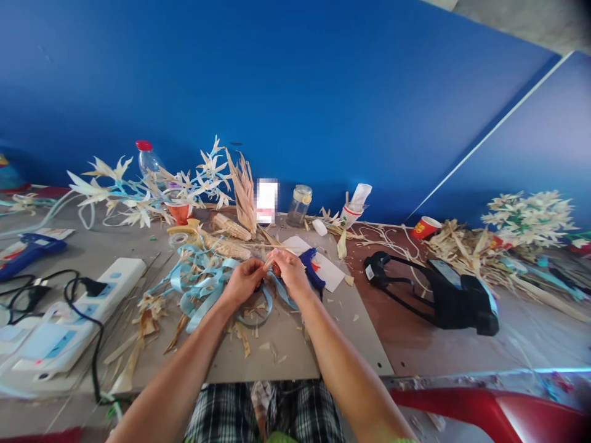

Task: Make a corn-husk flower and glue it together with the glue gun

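Above the middle of the table, my left hand and my right hand meet with fingertips pinched together. A small pale piece of corn husk is between them, partly hidden by the fingers. Light-blue ribbon hangs beneath the hands, and more of this blue ribbon lies in loops beside my left hand. Just right of my right hand lies a blue glue gun on white paper. Dried corn cobs are behind my left hand, with husk scraps scattered nearer to me.
A white power strip with black cords and another blue glue gun lie at left. Husk flowers, a glass jar and paper cups stand along the blue wall. A black strapped headset lies at right.
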Available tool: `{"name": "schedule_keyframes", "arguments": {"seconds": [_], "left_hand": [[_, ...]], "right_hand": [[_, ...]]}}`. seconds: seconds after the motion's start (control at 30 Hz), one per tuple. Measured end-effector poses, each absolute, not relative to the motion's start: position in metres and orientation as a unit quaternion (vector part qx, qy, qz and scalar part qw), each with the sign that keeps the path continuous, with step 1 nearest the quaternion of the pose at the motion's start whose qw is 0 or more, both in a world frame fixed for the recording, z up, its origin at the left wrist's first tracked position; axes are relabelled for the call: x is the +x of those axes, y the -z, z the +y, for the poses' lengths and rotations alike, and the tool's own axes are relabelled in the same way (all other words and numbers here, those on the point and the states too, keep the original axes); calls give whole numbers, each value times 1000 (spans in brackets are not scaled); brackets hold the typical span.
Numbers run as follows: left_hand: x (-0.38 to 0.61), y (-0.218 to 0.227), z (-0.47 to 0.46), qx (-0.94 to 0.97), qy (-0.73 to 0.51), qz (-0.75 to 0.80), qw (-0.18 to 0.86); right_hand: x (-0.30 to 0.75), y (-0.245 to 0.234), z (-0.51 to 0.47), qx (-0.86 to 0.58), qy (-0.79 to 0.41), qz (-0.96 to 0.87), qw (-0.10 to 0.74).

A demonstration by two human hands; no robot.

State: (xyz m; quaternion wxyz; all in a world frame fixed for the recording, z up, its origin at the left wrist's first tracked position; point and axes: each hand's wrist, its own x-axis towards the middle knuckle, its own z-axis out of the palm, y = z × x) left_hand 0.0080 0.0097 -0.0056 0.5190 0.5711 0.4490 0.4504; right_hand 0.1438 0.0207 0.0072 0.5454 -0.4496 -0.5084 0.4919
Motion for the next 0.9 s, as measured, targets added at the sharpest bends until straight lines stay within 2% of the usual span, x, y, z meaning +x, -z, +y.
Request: {"name": "schedule_keyframes", "arguments": {"seconds": [0.13, 0.5, 0.9], "left_hand": [[7, 5, 10, 572, -450, 446, 522], [7, 4, 8, 591, -442, 428, 522], [7, 5, 9, 587, -437, 430, 528]], "right_hand": [[145, -8, 19, -458, -502, -510, 527], [141, -13, 20, -425, -593, -370, 575], [144, -18, 21, -395, -670, -259, 573]]}}
